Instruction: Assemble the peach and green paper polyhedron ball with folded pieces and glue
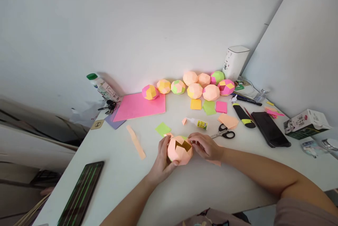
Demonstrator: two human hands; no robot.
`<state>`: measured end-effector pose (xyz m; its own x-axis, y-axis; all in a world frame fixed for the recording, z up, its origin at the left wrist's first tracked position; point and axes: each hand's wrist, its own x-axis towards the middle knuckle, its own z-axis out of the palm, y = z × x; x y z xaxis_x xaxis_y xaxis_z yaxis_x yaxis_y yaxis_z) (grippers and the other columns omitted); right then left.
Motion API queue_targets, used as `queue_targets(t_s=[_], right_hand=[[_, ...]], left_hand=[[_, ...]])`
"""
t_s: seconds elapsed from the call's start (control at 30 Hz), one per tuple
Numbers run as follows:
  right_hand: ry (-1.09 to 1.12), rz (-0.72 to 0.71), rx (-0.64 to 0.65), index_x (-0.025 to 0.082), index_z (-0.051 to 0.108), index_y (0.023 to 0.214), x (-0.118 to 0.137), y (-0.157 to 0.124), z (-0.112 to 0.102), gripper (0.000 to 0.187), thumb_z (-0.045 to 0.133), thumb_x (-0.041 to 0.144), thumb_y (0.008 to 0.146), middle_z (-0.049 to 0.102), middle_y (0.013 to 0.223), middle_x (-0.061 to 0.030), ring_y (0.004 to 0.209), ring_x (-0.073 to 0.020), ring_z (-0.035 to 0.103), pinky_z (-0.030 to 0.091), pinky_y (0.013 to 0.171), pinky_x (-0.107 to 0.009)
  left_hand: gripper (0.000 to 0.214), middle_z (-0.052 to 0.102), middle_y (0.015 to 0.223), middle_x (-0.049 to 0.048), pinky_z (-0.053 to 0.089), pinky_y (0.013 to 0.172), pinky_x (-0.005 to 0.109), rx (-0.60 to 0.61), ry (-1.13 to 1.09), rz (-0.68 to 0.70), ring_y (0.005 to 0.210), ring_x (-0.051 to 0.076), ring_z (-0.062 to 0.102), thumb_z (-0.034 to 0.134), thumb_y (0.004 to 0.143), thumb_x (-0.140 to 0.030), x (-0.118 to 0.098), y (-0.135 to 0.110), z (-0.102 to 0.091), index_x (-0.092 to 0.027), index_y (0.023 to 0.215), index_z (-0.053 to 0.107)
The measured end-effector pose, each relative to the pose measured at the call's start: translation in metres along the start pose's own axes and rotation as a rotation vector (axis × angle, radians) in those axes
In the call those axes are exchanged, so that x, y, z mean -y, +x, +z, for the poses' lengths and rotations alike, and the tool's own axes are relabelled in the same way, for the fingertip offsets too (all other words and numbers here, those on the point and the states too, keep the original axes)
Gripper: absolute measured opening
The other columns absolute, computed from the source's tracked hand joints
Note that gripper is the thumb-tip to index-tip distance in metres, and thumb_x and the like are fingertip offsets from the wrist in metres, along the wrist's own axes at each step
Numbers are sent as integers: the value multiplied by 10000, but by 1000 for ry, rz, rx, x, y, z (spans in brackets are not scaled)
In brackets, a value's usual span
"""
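A faceted paper ball (179, 156), mostly peach with some green, has a jagged opening on its upper side. My left hand (164, 161) is wrapped round its left side, thumb in front. At the ball's upper right edge, the fingers of my right hand (205, 145) are pinched together; whether they hold paper there is hidden. Just behind the ball lie a green paper piece (163, 129) and a glue bottle (197, 123) on its side. Near my right hand are scissors (225, 133) with black handles and some peach paper pieces (228, 120).
Several finished-looking paper balls (194, 90) line the wall. A pink sheet (141, 108), a plastic bottle (103, 87) and keys (109, 105) are at the left. On the right lie a utility knife (243, 115), a phone (270, 129) and a carton (306, 123). A keyboard-like dark slab (81, 194) sits front left.
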<state>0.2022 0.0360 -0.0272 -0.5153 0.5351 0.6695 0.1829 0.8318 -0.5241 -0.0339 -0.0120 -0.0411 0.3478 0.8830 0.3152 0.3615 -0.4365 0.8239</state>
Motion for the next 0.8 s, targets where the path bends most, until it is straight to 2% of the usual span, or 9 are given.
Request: queue_targets(t_s=[0.1, 0.23, 0.33, 0.5, 0.8], right_hand=[[-10, -49, 4, 179, 481, 1141, 2, 0, -2, 231, 422, 135, 922, 606, 919, -92, 666, -128, 574, 525, 601, -254], [-18, -84, 26, 180, 480, 1141, 2, -3, -3, 241, 469, 143, 903, 610, 920, -93, 670, -129, 563, 520, 595, -250], [-19, -89, 36, 181, 482, 1137, 2, -5, -3, 241, 487, 148, 899, 616, 930, -99, 694, -136, 570, 518, 599, -252], [-29, -71, 30, 178, 470, 1154, 1, -5, -3, 243, 461, 161, 913, 616, 916, -95, 693, -142, 576, 517, 589, -251], [-15, -12, 56, 168, 473, 1140, 3, -4, -4, 233, 460, 154, 908, 613, 907, -83, 576, -107, 539, 501, 548, -235]], left_hand=[[613, 229, 1441, 135, 395, 1051, 512, -76, 8, -17, 1354, 322, 309, 357, 963, -522, 1, 0, -3, -308, 1498, 147], [489, 247, 1499, 87, 277, 1141, 508, -85, 58, -35, 1413, 287, 233, 285, 1010, -384, -1, -1, -3, -325, 1490, 210], [510, 247, 1523, 91, 220, 1158, 530, -48, 6, -45, 1422, 297, 214, 253, 1011, -407, -5, -2, -3, -309, 1503, 163], [637, 209, 1524, 129, 233, 1133, 564, 14, -38, -54, 1410, 347, 214, 348, 970, -500, -13, 1, -2, -279, 1509, 89], [631, 176, 1537, 132, 229, 1141, 544, 2, 10, -81, 1430, 333, 175, 351, 980, -458, -18, -2, 1, -274, 1511, 64]])
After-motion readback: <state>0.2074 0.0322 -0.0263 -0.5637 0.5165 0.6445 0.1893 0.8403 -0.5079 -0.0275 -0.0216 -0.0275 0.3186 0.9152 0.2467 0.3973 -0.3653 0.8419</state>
